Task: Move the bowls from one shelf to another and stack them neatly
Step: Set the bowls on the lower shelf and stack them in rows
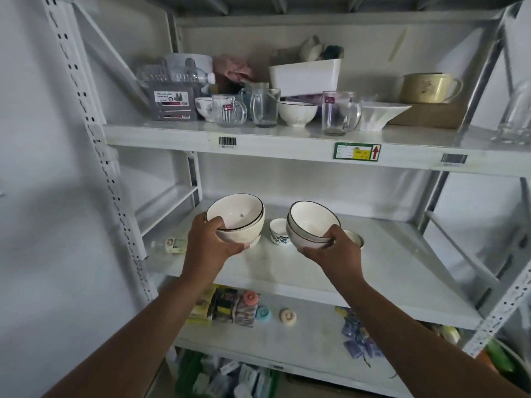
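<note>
**Two bowl stacks in hand over the middle shelf**

Our left hand (208,242) grasps the left stack (237,218), fingers curled round it; our right hand (334,249) grips the right stack (311,224) at three o'clock of it. Both are over the middle shelf (388,254).

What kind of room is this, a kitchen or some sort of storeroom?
Most likely a storeroom or pantry: a white metal rack with barcode stickers on its edges, mixed glass mugs and bowls on the upper shelf, and packaged goods lower down.
</note>
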Available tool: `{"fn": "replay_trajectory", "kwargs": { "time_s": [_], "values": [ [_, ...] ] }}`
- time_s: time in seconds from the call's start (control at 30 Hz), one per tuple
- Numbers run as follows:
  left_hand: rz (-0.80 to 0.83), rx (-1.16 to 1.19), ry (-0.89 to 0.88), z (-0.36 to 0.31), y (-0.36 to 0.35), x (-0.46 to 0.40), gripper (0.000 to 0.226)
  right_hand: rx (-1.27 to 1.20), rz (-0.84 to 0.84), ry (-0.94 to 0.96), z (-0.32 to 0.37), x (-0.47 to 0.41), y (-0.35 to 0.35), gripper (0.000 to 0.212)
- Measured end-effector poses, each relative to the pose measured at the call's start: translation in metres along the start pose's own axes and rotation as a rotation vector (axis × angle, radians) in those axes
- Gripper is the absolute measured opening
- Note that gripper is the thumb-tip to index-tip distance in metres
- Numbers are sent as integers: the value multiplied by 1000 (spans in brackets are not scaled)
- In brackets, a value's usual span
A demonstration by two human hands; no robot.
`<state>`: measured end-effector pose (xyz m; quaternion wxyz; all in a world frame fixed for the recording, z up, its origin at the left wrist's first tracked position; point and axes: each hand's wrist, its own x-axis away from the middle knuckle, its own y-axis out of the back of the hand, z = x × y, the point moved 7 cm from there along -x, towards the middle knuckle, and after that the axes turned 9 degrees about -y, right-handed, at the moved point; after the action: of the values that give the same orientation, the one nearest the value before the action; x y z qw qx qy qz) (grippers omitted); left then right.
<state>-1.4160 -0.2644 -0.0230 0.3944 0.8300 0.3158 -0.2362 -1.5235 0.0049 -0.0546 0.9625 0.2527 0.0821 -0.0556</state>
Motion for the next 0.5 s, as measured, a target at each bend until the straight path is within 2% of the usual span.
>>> {"fn": "replay_trajectory", "kwargs": {
  "time_s": [0.4,0.5],
  "values": [
    [-9,-26,25,73,-74,-46,47,-35,4,-24,-31,-85,-69,51],
    [34,-26,51,91,-104,-51,51,-48,16,-16,-52,-106,-87,50]
  ]
}}
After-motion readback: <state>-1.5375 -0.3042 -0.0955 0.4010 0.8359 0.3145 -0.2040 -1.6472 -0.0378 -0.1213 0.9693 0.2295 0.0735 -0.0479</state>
